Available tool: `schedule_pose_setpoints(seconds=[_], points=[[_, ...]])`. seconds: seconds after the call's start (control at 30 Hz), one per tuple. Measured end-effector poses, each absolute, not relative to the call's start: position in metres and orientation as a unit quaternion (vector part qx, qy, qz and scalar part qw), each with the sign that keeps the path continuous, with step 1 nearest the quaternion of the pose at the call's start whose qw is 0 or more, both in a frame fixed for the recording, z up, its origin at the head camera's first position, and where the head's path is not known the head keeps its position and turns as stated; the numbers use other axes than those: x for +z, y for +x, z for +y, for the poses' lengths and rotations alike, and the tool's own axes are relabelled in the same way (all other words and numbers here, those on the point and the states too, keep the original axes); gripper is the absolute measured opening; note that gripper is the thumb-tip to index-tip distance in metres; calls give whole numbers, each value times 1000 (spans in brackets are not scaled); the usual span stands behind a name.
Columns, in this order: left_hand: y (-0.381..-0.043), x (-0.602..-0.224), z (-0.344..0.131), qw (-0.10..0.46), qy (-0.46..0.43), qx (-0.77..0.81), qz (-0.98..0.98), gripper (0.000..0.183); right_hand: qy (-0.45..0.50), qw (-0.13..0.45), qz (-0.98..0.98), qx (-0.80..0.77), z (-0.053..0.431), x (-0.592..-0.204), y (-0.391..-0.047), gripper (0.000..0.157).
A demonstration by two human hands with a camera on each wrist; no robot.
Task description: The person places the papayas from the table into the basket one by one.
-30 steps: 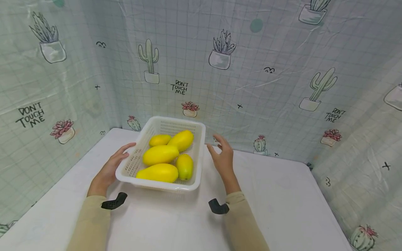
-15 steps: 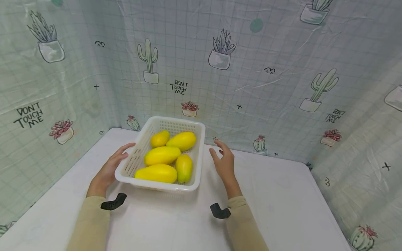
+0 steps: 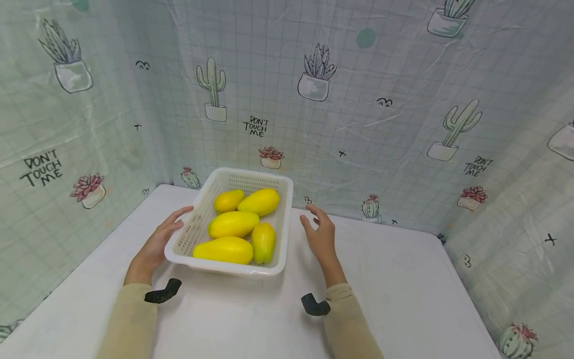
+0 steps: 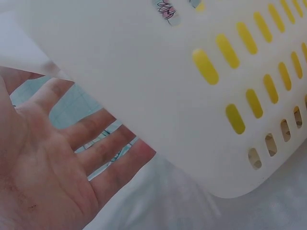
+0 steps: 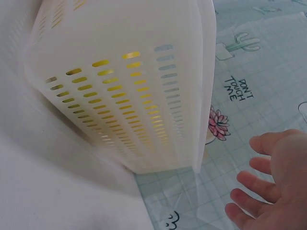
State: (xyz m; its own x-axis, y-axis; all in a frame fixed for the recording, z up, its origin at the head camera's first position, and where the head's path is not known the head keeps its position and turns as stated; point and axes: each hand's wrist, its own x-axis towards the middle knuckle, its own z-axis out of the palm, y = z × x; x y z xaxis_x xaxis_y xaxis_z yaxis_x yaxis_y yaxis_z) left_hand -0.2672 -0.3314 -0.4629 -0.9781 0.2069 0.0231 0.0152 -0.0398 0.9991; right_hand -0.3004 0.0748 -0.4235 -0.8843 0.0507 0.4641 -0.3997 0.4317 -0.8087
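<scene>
A white plastic basket (image 3: 244,269) with slotted walls stands on the table, holding several smooth yellow oblong fruits (image 3: 233,224) that look like mangoes or papayas. My left hand (image 3: 154,244) is at the basket's left side, its extended fingers reaching up to the rim. In the left wrist view its fingertips meet the basket's edge and are partly hidden there; the palm (image 4: 43,167) faces the camera. My right hand (image 3: 322,239) hovers to the right of the basket, apart from it, with loosely bent fingers and nothing between them, as the right wrist view also shows.
The white table (image 3: 394,289) extends to the right and in front of the basket. A grid-patterned curtain (image 3: 278,85) with printed cacti hangs close behind it and along both sides. A black wrist mount (image 3: 163,291) sits on each sleeve.
The fruits have shifted and settled slightly inside the basket. My right hand has drawn a little away from the basket, down and to the right. The left hand has stayed in place.
</scene>
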Motion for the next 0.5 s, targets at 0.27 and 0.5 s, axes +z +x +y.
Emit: schedule_pose_setpoints(seconds=[0.27, 0.5], points=[[-268, -464, -330, 69, 82, 716, 690, 50, 96, 216, -826, 512, 79, -430, -299, 30], [-268, -464, -330, 70, 85, 721, 684, 49, 89, 217, -824, 516, 84, -430, -297, 28]])
